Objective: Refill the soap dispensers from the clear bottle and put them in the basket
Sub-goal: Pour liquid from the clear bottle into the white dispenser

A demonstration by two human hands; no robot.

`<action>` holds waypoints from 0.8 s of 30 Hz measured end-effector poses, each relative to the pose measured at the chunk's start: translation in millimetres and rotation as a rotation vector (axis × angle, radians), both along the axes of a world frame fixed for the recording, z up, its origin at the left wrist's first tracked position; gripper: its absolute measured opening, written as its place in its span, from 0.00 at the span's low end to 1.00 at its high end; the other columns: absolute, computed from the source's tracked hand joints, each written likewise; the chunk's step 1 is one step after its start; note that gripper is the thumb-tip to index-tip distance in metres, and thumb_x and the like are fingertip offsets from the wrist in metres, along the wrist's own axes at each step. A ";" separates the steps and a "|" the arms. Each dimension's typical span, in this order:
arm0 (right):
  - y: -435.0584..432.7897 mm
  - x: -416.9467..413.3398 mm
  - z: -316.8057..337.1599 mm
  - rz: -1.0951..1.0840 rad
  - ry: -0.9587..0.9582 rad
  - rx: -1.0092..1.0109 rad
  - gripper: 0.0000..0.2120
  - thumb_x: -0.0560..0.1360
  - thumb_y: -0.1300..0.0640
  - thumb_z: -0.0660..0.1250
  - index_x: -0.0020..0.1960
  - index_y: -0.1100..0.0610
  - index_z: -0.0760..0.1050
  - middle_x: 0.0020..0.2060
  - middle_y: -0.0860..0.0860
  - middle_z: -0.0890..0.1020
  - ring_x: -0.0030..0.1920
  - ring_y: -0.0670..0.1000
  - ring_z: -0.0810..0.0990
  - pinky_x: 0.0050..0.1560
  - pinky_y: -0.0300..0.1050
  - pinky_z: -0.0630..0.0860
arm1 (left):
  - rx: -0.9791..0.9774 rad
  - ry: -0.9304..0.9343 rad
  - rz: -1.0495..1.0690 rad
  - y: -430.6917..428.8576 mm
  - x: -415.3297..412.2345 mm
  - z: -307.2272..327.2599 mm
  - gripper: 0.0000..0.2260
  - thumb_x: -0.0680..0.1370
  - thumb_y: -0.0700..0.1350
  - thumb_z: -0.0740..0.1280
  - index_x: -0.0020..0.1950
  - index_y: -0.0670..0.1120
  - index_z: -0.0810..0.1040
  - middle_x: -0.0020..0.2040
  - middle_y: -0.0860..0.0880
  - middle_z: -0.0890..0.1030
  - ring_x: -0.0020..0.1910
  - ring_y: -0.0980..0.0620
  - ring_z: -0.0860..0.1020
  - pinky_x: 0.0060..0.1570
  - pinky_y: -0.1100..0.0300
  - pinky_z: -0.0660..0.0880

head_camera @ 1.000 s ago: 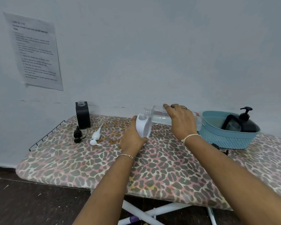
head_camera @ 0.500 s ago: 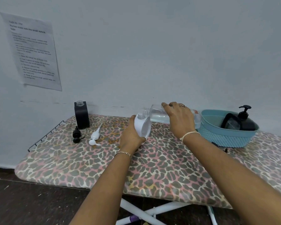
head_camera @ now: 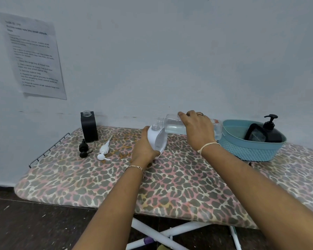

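Two hands engaged: left hand (head_camera: 145,150) wrapped around tilted white dispenser (head_camera: 157,140); right hand (head_camera: 199,130) clasps near-horizontal clear bottle (head_camera: 172,126). Risk: mouths misaligned, soap spills past fingers.

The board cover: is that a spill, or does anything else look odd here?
Yellowish-brown stains mark the cover between the white pump and the white dispenser; whether they are wet, I cannot tell. Both pumps lie loose, and the wall sheet describes a different job, bagging nuts.
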State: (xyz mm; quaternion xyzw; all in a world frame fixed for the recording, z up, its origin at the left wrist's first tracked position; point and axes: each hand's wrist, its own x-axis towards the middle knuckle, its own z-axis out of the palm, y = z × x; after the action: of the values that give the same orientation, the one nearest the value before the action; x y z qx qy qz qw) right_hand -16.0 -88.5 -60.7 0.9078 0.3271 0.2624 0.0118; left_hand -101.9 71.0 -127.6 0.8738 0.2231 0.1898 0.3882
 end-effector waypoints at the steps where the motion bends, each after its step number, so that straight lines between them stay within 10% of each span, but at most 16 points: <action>1: 0.1 0.1 0.0 0.001 0.002 0.002 0.32 0.69 0.64 0.69 0.71 0.53 0.64 0.57 0.56 0.76 0.51 0.57 0.77 0.50 0.49 0.73 | -0.001 -0.002 -0.003 0.1 0.1 0.2 0.42 0.66 0.41 0.76 0.73 0.55 0.56 0.59 0.45 0.76 0.51 0.42 0.77 0.45 0.52 0.77; 24: 1.4 -4.0 4.5 -0.016 -0.011 -0.048 0.31 0.69 0.65 0.69 0.69 0.54 0.64 0.54 0.55 0.76 0.49 0.56 0.77 0.46 0.46 0.71 | -0.018 0.043 -0.047 5.8 3.5 1.7 0.45 0.64 0.39 0.77 0.73 0.55 0.54 0.57 0.47 0.74 0.50 0.44 0.75 0.47 0.49 0.77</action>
State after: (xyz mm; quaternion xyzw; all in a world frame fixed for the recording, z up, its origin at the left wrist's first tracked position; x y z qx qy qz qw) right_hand -20.0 -87.2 -56.3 0.9083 0.3260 0.2593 0.0373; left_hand -98.4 76.8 -125.9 0.8790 0.2127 0.1599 0.3957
